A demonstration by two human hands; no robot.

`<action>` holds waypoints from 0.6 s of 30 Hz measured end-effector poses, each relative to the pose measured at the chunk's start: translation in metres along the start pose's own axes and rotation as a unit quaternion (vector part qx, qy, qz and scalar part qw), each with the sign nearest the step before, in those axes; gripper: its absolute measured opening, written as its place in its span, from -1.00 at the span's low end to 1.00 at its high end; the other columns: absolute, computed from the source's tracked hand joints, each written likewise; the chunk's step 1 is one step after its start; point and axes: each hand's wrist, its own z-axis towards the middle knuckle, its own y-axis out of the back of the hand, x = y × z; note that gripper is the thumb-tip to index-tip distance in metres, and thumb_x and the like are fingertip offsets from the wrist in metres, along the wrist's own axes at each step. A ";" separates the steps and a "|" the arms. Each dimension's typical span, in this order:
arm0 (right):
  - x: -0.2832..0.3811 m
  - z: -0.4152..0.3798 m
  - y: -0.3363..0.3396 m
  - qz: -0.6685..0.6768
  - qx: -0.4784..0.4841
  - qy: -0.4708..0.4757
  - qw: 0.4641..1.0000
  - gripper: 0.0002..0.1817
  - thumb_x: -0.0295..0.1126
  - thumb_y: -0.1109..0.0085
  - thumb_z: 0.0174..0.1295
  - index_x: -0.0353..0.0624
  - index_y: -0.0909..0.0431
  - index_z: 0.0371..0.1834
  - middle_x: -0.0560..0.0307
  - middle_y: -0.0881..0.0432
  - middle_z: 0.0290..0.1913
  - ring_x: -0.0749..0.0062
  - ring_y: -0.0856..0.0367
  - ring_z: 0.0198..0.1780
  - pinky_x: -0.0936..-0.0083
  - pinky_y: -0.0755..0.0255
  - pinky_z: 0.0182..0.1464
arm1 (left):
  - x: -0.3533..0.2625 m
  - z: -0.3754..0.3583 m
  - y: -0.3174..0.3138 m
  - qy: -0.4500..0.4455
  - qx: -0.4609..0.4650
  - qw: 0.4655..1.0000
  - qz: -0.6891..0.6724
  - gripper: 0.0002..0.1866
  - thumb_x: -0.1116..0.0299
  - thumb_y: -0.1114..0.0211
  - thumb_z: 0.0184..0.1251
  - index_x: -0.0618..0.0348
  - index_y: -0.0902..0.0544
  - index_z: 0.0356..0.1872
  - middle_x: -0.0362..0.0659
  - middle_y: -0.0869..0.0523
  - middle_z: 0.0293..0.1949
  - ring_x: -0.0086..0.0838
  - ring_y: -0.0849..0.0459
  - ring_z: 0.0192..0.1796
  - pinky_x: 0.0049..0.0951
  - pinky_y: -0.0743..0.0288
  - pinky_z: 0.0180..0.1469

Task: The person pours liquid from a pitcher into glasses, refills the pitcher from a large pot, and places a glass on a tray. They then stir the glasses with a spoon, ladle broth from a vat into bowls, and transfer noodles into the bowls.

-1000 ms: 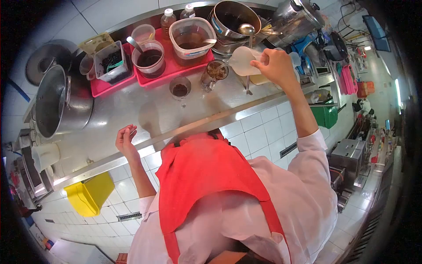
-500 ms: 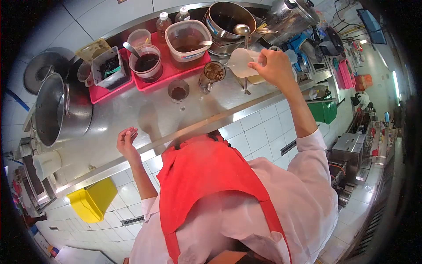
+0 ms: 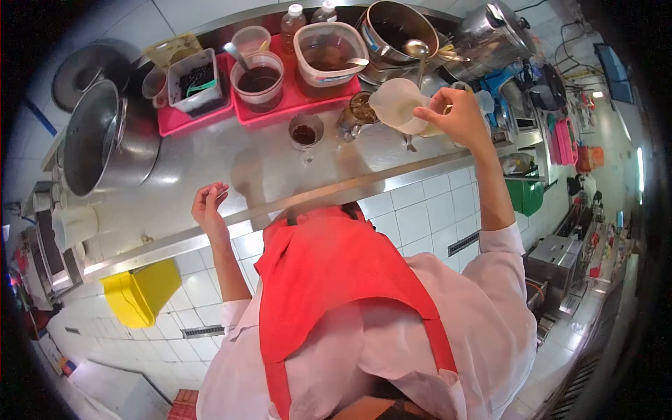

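My right hand (image 3: 458, 115) grips a translucent plastic jug (image 3: 397, 103) by its handle side. The jug is tilted, with its mouth partly facing me. Its rim is just beside a glass mug (image 3: 357, 115) holding a brown drink with what looks like ice or foam on top. A smaller stemmed glass (image 3: 306, 131) with dark liquid stands to the left of the mug. My left hand (image 3: 210, 206) hovers by the counter's front edge, fingers loosely curled and apart, with nothing visible in it.
Pink trays (image 3: 297, 108) carry a tub of dark liquid (image 3: 259, 80), a square tub (image 3: 330, 56) and a container of black pieces (image 3: 196, 82). Behind the jug stands a pot with a ladle (image 3: 399, 31). A large pot (image 3: 105, 143) sits left on the steel counter (image 3: 269, 185).
My right hand has tipped the jug back slightly, so more of its inside shows, and its rim is still close to the mug. My left hand stays almost in place. The whole view has shifted.
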 end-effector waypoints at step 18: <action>0.092 0.018 -0.048 -0.223 0.043 0.172 0.958 -0.53 -0.02 -0.40 -0.09 -0.21 -0.61 -0.32 -0.02 -0.68 -0.37 0.11 -0.69 -0.25 0.25 -0.55 -0.20 | 0.007 -0.012 0.030 0.009 -0.034 0.999 -0.010 -0.85 0.40 -0.15 0.37 0.26 -0.60 -0.19 -0.04 -0.71 -0.17 -0.31 -0.72 -0.13 -0.40 -0.60 -0.07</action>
